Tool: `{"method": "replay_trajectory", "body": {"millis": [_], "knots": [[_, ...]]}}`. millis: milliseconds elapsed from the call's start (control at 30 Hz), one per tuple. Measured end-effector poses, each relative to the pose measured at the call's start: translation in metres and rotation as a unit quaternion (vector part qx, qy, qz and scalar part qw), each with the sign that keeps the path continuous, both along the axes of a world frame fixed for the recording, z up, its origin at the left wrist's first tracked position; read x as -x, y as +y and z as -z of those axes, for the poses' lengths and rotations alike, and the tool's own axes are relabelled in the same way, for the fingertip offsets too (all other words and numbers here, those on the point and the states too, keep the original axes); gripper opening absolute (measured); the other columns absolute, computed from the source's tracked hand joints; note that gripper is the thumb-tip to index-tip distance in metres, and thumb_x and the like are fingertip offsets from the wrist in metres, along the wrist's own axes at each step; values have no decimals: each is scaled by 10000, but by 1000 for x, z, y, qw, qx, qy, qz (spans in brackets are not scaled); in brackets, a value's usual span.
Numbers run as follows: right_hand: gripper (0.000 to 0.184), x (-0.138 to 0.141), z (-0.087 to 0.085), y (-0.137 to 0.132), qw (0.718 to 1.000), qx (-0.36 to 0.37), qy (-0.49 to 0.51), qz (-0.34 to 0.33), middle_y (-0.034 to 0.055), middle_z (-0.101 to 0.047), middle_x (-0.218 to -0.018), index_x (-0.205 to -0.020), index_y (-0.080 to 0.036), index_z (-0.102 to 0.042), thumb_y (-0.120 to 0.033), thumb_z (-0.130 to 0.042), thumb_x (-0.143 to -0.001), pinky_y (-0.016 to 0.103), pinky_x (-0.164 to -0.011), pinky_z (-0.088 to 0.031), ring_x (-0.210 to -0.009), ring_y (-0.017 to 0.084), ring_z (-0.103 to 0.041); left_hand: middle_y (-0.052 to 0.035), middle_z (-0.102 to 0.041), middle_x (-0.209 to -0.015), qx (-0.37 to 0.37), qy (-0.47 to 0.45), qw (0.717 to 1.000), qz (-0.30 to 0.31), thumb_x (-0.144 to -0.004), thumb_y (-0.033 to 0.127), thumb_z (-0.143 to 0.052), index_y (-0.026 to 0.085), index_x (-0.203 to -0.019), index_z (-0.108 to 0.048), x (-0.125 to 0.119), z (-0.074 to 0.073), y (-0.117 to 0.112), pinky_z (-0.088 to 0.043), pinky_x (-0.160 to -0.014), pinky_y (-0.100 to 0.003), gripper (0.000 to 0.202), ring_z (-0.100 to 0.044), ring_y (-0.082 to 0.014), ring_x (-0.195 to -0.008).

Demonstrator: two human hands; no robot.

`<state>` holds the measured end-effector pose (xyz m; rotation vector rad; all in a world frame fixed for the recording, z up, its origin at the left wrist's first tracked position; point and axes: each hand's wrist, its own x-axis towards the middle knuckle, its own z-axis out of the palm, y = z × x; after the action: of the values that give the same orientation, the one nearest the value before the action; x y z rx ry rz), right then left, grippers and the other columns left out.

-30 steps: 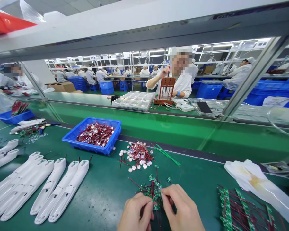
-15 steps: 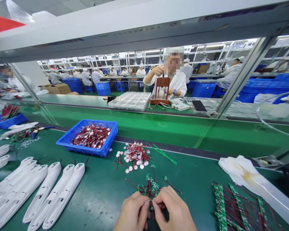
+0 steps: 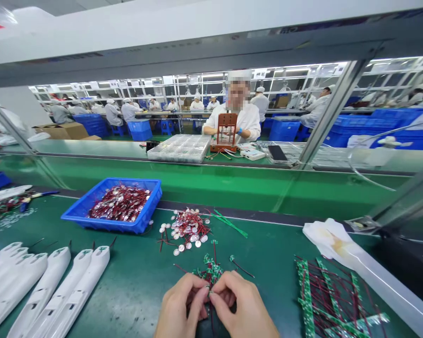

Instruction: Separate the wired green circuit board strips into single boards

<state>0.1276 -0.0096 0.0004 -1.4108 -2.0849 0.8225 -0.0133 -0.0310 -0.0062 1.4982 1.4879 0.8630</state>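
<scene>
My left hand (image 3: pixel 182 303) and my right hand (image 3: pixel 238 300) meet low in the middle of the view, thumbs and fingers pinched together. Between the fingertips is a small circuit board (image 3: pixel 209 293), mostly covered, with dark wire hanging below. Just beyond my fingers lies a heap of small green circuit boards (image 3: pixel 213 271) with dark red wires. One wired board (image 3: pixel 232 258) lies apart to its right. Farther back, a loose pile of round metallic discs (image 3: pixel 188 228) with red wires rests on the green bench.
A blue tray (image 3: pixel 109 224) of wired discs stands back left. White curved housings (image 3: pixel 81 286) lie at left, green board strips (image 3: pixel 306 295) with wires at right, beside a white plastic bag (image 3: pixel 366 267). Across the divider, a person (image 3: pixel 248 115) sits behind a brown fixture (image 3: pixel 227 129).
The view has turned slightly right, so the bench contents sit farther left. My hands stay pinched together, fingers slightly shifted. The person opposite has lowered a raised hand.
</scene>
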Motion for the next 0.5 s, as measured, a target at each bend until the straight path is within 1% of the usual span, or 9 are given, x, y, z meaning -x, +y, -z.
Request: {"method": "replay_trajectory", "body": {"millis": [67,133,200,233,300,367,400,433,500], "knots": [[153,5,4,-3,995,-90,-18,35,-17,-503,-621,-631,-132,-497,-40,-422,-728,145,-505,-338,-547,48,-448,-2,-555,-648,-51,59,997,0,-852,357,-383,167,-738,-578,-2,4,-1,-429,-522,-127,296,-541,-62,-539],[175,6,7,-3,984,-169,-28,44,-7,-504,-616,-612,-129,-496,2,-420,-699,163,-509,-340,-571,68,-463,4,-573,-667,-107,126,986,8,-868,324,-361,183,-771,-582,-2,8,0,-429,-509,-124,280,-553,-61,-548],[202,-2,6,-1,981,-187,-42,24,-3,-552,-668,-753,-142,-582,-5,-441,-707,185,-553,-371,-631,96,-499,14,-608,-720,-148,203,968,26,-879,269,-348,200,-926,-560,-1,10,4,-450,-521,-132,228,-590,-67,-588],[259,-10,3,1,981,-183,-62,18,-1,-580,-720,-859,-159,-607,-15,-440,-724,199,-592,-391,-671,109,-516,21,-622,-743,-165,252,953,33,-880,246,-349,211,-974,-539,1,10,6,-464,-531,-149,215,-606,-77,-607],[373,-35,-6,8,978,-166,-124,19,11,-605,-819,-1001,-195,-605,-14,-402,-745,232,-665,-416,-753,134,-533,37,-624,-727,-205,364,908,42,-877,221,-354,237,-935,-541,5,9,11,-486,-538,-219,196,-616,-119,-611],[447,-68,-18,17,980,-94,-177,13,8,-598,-838,-928,-228,-634,40,-345,-718,242,-712,-426,-807,130,-527,36,-597,-670,-249,456,853,48,-866,212,-374,239,-763,-564,9,7,16,-483,-528,-289,218,-592,-159,-570],[499,-86,-24,21,975,-62,-212,5,9,-587,-899,-945,-242,-630,66,-327,-694,263,-750,-427,-873,139,-514,27,-589,-673,-272,479,833,48,-858,207,-393,232,-714,-566,10,5,17,-480,-533,-308,226,-580,-167,-570],[559,-104,-29,25,965,-47,-258,6,3,-576,-946,-941,-266,-632,96,-319,-650,300,-782,-423,-913,152,-497,11,-597,-724,-295,487,821,45,-847,198,-416,229,-724,-576,10,4,18,-483,-558,-320,203,-583,-173,-609],[622,-134,-36,31,936,-45,-347,28,7,-530,-1070,-953,-306,-632,113,-356,-587,390,-829,-397,-1011,210,-447,-30,-603,-890,-336,465,818,36,-828,174,-456,223,-830,-590,6,1,19,-488,-628,-319,143,-590,-178,-745]]}}
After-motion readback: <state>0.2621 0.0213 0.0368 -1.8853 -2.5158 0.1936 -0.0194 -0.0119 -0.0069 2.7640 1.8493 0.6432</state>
